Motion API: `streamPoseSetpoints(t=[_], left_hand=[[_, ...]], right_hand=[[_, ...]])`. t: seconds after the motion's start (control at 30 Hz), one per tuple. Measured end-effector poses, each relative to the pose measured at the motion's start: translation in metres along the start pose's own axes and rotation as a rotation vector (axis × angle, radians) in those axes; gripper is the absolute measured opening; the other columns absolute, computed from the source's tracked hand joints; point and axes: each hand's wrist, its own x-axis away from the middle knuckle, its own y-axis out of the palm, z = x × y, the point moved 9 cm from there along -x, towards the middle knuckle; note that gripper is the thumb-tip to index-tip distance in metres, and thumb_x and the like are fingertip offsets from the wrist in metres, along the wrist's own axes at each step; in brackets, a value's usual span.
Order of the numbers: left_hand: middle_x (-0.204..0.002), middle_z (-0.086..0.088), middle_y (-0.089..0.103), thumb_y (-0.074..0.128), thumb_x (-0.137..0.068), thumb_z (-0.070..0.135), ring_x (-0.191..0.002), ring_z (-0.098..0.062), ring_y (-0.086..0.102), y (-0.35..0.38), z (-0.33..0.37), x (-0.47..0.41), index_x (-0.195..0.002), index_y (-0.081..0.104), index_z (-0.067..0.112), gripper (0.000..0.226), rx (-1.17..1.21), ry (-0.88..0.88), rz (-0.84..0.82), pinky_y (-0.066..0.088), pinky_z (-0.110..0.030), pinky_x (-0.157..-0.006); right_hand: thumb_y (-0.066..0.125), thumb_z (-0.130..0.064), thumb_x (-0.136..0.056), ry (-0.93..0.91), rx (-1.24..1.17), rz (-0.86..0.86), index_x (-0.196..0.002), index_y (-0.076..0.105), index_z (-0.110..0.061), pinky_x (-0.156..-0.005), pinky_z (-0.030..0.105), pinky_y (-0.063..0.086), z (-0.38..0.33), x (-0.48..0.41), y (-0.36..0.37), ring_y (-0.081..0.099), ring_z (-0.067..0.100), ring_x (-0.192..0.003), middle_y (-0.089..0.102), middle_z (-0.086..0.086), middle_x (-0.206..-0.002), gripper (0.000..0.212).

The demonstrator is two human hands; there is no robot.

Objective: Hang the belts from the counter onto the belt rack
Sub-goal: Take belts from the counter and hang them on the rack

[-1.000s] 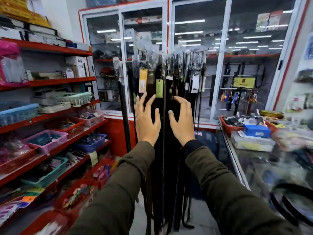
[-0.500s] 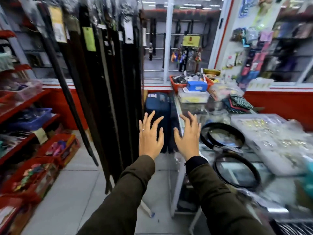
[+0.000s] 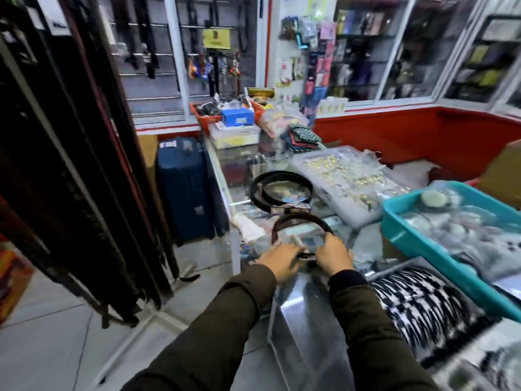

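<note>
Two coiled belts lie on the glass counter (image 3: 225,176). The nearer, dark brown belt (image 3: 298,220) sits by the counter's front edge. My left hand (image 3: 279,261) and my right hand (image 3: 334,256) are both on its near side, fingers curled around the strap and buckle. Behind it rests a black coiled belt (image 3: 282,187) with a metal buckle, untouched. The belt rack (image 3: 70,165) stands at the left, full of dark belts hanging down to the floor.
A blue suitcase (image 3: 184,187) stands between rack and counter. On the counter sit a clear tray of small metal items (image 3: 346,176), a teal bin (image 3: 451,241), a blue box (image 3: 236,116) and red baskets. Black-and-white fabric (image 3: 423,306) lies at the lower right.
The view swung right from the rack to the counter. Both hands, open in the air before, dropped onto the near brown belt and closed on it.
</note>
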Motion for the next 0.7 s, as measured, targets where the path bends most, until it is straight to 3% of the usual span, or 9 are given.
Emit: streamPoseSetpoints(t=[0.07, 0.17, 0.3, 0.43, 0.53, 0.6, 0.7], left_hand=[[-0.139, -0.017, 0.059, 0.051, -0.098, 0.018, -0.129, -0.034, 0.056, 0.003, 0.011, -0.006, -0.140, 0.054, 0.012, 0.043, -0.075, 0.017, -0.018, 0.042, -0.042, -0.108], [-0.134, -0.017, 0.061, 0.055, -0.098, 0.018, -0.124, -0.035, 0.058, 0.000, 0.014, -0.010, -0.136, 0.059, 0.016, 0.038, -0.110, 0.013, 0.005, 0.047, -0.043, -0.101], [-0.125, -0.011, 0.068, 0.059, -0.098, 0.026, -0.116, -0.032, 0.064, -0.005, 0.010, -0.002, -0.130, 0.065, 0.018, 0.034, 0.035, 0.004, 0.124, 0.053, -0.041, -0.097], [-0.117, -0.008, 0.076, 0.067, -0.093, 0.025, -0.106, -0.026, 0.070, -0.026, 0.003, 0.003, -0.123, 0.072, 0.015, 0.032, 0.349, -0.050, 0.318, 0.056, -0.037, -0.093], [-0.108, -0.007, 0.079, 0.072, -0.090, 0.022, -0.094, -0.020, 0.074, -0.046, -0.003, 0.007, -0.117, 0.075, 0.014, 0.029, 0.553, -0.077, 0.456, 0.060, -0.037, -0.087], [-0.106, -0.009, 0.080, 0.075, -0.088, 0.020, -0.090, -0.019, 0.075, -0.059, -0.010, 0.012, -0.117, 0.076, 0.013, 0.030, 0.688, -0.105, 0.539, 0.061, -0.035, -0.085], [-0.110, -0.010, 0.078, 0.076, -0.087, 0.015, -0.093, -0.008, 0.072, -0.075, -0.027, 0.024, -0.121, 0.072, 0.009, 0.034, 0.890, -0.132, 0.669, 0.058, -0.019, -0.085]], right_hand=[[0.050, -0.016, -0.090, 0.011, -0.004, 0.005, -0.133, 0.057, -0.013, -0.113, 0.047, 0.037, 0.012, 0.003, -0.006, 0.053, 0.035, -0.133, 0.060, 0.017, -0.140, 0.044], [0.063, -0.018, -0.085, -0.031, -0.029, -0.016, -0.132, 0.056, -0.014, -0.108, 0.045, 0.045, 0.018, 0.007, -0.012, 0.056, 0.035, -0.130, 0.061, 0.019, -0.136, 0.048], [0.067, -0.009, -0.084, -0.024, -0.164, -0.022, -0.138, 0.053, -0.006, -0.110, 0.043, 0.045, 0.029, 0.006, -0.014, 0.057, 0.035, -0.129, 0.058, 0.022, -0.137, 0.055], [0.063, -0.002, -0.089, 0.024, -0.626, 0.128, -0.138, 0.051, -0.005, -0.088, 0.033, 0.055, 0.033, 0.009, -0.030, 0.065, 0.031, -0.109, 0.064, 0.021, -0.128, 0.050], [0.060, -0.003, -0.095, 0.056, -1.143, 0.042, -0.128, 0.055, 0.005, -0.069, 0.031, 0.064, 0.012, 0.014, -0.029, 0.071, 0.033, -0.089, 0.065, 0.029, -0.120, 0.034], [0.058, -0.013, -0.099, 0.003, -1.254, -0.029, -0.111, 0.064, 0.005, -0.060, 0.025, 0.064, -0.012, 0.018, -0.030, 0.071, 0.025, -0.080, 0.070, 0.026, -0.110, 0.023], [0.060, -0.023, -0.098, -0.074, -1.337, -0.112, -0.095, 0.071, -0.002, -0.060, 0.026, 0.063, -0.047, 0.021, -0.030, 0.075, 0.020, -0.075, 0.076, 0.013, -0.092, 0.024]])
